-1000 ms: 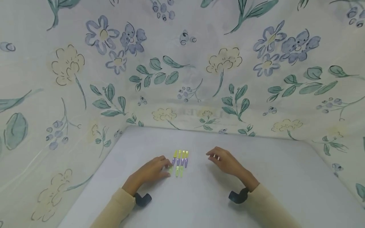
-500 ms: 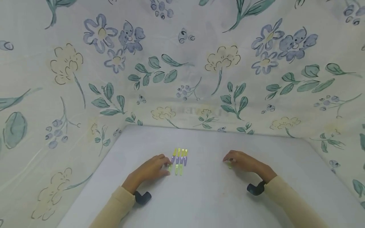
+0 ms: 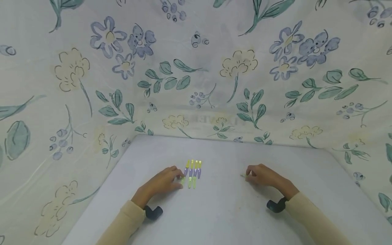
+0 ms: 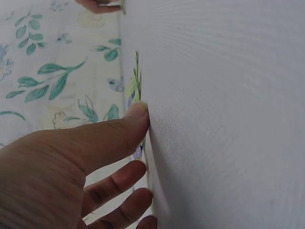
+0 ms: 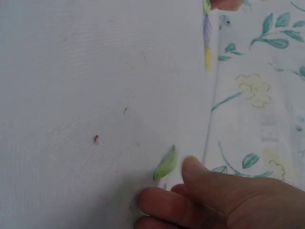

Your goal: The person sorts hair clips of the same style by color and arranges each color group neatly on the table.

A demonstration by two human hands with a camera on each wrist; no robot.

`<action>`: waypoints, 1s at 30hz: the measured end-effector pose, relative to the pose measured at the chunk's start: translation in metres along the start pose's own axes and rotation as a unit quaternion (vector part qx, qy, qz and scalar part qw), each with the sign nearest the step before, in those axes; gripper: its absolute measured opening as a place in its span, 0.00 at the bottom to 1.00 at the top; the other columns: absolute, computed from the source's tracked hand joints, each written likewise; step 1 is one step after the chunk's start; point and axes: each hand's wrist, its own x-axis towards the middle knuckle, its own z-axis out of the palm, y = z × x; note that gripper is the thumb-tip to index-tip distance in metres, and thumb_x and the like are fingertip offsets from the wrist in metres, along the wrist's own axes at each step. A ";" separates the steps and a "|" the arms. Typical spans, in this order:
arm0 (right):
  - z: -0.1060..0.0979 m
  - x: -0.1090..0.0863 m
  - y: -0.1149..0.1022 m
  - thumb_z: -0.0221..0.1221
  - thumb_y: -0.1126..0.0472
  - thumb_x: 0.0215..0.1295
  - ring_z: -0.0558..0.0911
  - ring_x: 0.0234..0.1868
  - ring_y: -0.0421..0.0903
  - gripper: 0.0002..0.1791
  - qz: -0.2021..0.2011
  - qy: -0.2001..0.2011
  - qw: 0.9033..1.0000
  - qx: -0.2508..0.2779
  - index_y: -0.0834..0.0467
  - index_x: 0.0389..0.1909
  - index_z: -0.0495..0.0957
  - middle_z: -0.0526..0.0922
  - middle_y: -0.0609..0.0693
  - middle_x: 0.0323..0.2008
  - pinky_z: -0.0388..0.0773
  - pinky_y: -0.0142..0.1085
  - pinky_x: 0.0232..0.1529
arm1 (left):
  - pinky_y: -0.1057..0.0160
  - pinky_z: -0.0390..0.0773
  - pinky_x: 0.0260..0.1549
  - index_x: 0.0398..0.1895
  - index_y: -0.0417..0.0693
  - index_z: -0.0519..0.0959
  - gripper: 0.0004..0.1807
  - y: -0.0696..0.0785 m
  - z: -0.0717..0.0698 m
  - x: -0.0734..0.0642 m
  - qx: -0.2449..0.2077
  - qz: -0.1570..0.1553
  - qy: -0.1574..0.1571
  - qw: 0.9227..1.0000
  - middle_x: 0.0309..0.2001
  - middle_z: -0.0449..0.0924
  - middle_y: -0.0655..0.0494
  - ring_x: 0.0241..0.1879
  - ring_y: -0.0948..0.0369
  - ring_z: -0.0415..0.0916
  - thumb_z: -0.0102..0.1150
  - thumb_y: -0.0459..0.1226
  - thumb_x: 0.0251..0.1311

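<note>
Small snap hair clips lie in rows on the white table: yellow clips (image 3: 192, 164) at the back, purple clips (image 3: 191, 173) in the middle, green clips (image 3: 190, 182) in front. My left hand (image 3: 162, 182) rests at the left edge of these rows, its fingers loosely bent. Its index fingertip and thumb are right at the leftmost green clip (image 3: 183, 181). Off to the right, my right hand (image 3: 260, 175) pinches another green hair clip (image 5: 165, 163) between thumb and fingers, close over the table. One end of it sticks out past the fingertips.
The white tabletop (image 3: 220, 211) meets a floral-patterned cloth (image 3: 196, 78) at its back and sides. Small dark specks (image 5: 96, 139) dot the surface near my right hand. Dark bands (image 3: 154, 213) sit at both wrists.
My right hand has moved right, away from the rows, and now pinches a green hair clip there. The left hand has stayed at the leftmost green clip.
</note>
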 end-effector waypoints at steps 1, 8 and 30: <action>0.000 -0.001 0.001 0.61 0.61 0.68 0.76 0.28 0.42 0.08 -0.001 0.006 1.000 0.003 0.56 0.46 0.81 0.79 0.46 0.27 0.75 0.34 0.29 | 0.56 0.79 0.52 0.53 0.54 0.82 0.20 0.000 0.000 0.000 -0.001 0.000 0.001 1.000 0.43 0.77 0.62 0.46 0.62 0.75 0.71 0.46 0.57; 0.001 -0.001 0.006 0.62 0.67 0.66 0.75 0.35 0.41 0.14 -0.060 0.042 0.997 0.010 0.57 0.52 0.80 0.80 0.45 0.35 0.77 0.32 0.37 | 0.56 0.79 0.53 0.52 0.55 0.81 0.20 -0.002 0.003 0.000 0.014 -0.002 0.009 1.000 0.43 0.77 0.64 0.46 0.63 0.75 0.71 0.47 0.57; 0.013 0.002 -0.003 0.61 0.69 0.65 0.72 0.34 0.39 0.14 -0.100 0.042 0.994 -0.006 0.54 0.50 0.81 0.77 0.41 0.31 0.75 0.30 0.36 | 0.58 0.79 0.51 0.53 0.56 0.81 0.20 0.001 0.002 -0.002 0.018 0.014 0.011 1.000 0.42 0.76 0.65 0.46 0.64 0.75 0.70 0.48 0.58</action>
